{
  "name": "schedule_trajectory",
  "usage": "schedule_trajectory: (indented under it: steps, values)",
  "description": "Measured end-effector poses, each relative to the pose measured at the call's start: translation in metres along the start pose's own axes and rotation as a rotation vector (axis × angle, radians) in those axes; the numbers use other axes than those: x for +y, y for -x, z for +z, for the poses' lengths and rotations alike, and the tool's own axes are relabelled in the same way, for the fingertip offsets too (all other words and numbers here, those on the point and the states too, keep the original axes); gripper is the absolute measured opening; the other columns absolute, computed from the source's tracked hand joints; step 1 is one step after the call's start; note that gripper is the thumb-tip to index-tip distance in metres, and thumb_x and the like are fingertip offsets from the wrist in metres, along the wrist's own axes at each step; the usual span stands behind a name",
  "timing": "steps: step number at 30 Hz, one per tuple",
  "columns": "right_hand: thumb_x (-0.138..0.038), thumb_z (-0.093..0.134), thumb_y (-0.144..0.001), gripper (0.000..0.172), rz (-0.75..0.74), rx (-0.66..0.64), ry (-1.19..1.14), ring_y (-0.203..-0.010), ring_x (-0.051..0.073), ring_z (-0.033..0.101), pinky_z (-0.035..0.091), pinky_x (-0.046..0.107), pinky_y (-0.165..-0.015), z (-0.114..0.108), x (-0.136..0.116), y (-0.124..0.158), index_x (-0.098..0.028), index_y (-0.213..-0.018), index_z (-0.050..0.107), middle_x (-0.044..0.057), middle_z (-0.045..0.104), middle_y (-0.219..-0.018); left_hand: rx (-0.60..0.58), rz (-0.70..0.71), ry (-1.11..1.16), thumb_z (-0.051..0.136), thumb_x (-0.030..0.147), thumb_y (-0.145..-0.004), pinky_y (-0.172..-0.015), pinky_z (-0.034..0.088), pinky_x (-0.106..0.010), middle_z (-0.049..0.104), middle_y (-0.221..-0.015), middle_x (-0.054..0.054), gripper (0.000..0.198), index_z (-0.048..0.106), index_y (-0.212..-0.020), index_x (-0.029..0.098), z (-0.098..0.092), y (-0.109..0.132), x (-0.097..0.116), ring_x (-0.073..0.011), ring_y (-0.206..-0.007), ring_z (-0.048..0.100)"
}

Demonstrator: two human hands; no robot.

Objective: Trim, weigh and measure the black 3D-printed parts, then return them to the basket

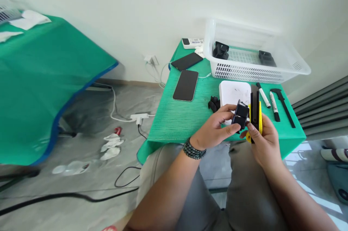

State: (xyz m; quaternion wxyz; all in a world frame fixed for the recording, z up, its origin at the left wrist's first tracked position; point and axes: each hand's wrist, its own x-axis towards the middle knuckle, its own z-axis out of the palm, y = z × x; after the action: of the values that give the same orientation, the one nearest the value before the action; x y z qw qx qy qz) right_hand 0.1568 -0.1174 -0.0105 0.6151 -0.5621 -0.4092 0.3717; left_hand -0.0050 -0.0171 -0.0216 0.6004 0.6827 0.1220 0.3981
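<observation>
While the person is sitting at the green table (190,115), the left hand (214,129) is pinching a small black block (240,116) between thumb and fingers, just above the table's near edge. The right hand (265,144) is closing around a yellow-and-black tool (256,113), holding it upright and touching the block's right side. A white pad (234,91) is lying just behind them; two markers (269,100) are resting beside it, and a white basket (252,55) is standing further back.

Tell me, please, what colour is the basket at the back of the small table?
The basket is white, seen best in the head view.
</observation>
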Motion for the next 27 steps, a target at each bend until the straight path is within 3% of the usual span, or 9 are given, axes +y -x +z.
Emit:
schedule_trajectory:
  steps: [2,5,8,11,15,20,27]
  values:
    - [-0.042,0.079,-0.088,0.039,-0.03,-0.006,0.028,-0.061,0.013,0.065,0.058,0.028,-0.055,-0.002,-0.001,0.001,-0.025,-0.121,0.066,-0.001,0.069,-0.085,0.029,-0.028,-0.001,0.069,0.047,-0.096,-0.087,0.053,-0.034,0.068,-0.117,-0.011,0.031,0.073,-0.106,0.019,0.002,0.001,0.0,-0.021,-0.098,0.063]
    - [-0.043,0.08,-0.088,0.041,-0.056,-0.011,0.094,-0.062,0.014,0.065,0.06,0.029,-0.056,-0.001,-0.001,0.002,-0.024,-0.122,0.067,0.001,0.071,-0.088,0.073,-0.096,0.043,0.072,0.045,-0.093,-0.075,0.05,-0.028,0.069,-0.102,-0.006,0.036,0.068,-0.117,0.019,0.003,0.005,0.001,-0.0158,-0.083,0.058]
    - [-0.045,0.079,-0.088,0.044,-0.031,-0.065,0.124,-0.063,0.015,0.067,0.061,0.03,-0.057,0.0,-0.002,0.004,-0.023,-0.124,0.067,0.004,0.075,-0.094,0.135,-0.156,0.051,0.07,0.053,-0.094,-0.069,0.048,-0.026,0.066,-0.088,-0.004,0.038,0.068,-0.106,0.016,0.001,0.008,0.001,-0.0147,-0.076,0.057]
    - [-0.045,0.077,-0.09,0.042,0.006,-0.127,0.102,-0.067,0.017,0.072,0.059,0.029,-0.054,0.0,-0.003,0.005,-0.023,-0.124,0.066,0.007,0.078,-0.101,0.21,-0.138,-0.028,0.064,0.056,-0.097,-0.069,0.049,-0.028,0.066,-0.082,-0.003,0.04,0.068,-0.095,0.016,-0.005,0.008,0.002,-0.0165,-0.075,0.059]
    - [-0.046,0.073,-0.094,0.037,0.001,-0.202,0.067,-0.056,0.014,0.067,0.053,0.026,-0.045,-0.003,-0.006,0.005,-0.022,-0.122,0.066,0.005,0.076,-0.094,0.307,-0.061,-0.26,0.061,0.046,-0.1,-0.082,0.052,-0.033,0.074,-0.095,-0.007,0.03,0.071,-0.1,0.018,-0.016,0.005,0.005,-0.0207,-0.087,0.065]
    - [-0.051,0.072,-0.094,0.042,0.019,-0.281,0.115,-0.047,0.011,0.058,0.05,0.026,-0.043,-0.005,-0.007,0.008,-0.021,-0.123,0.066,0.002,0.073,-0.082,0.25,-0.006,-0.424,0.058,0.032,-0.101,-0.087,0.051,-0.034,0.077,-0.1,-0.008,0.02,0.074,-0.101,0.02,-0.023,0.004,0.004,-0.023,-0.093,0.069]
    - [-0.047,0.076,-0.09,0.03,0.12,-0.097,0.12,-0.043,0.008,0.051,0.04,0.022,-0.039,-0.011,0.0,0.0,-0.02,-0.101,0.07,-0.001,0.065,-0.075,0.148,0.063,-0.355,0.061,0.035,-0.101,-0.084,0.051,-0.034,0.076,-0.094,-0.007,0.02,0.073,-0.095,0.02,-0.026,0.012,0.012,-0.0215,-0.087,0.068]
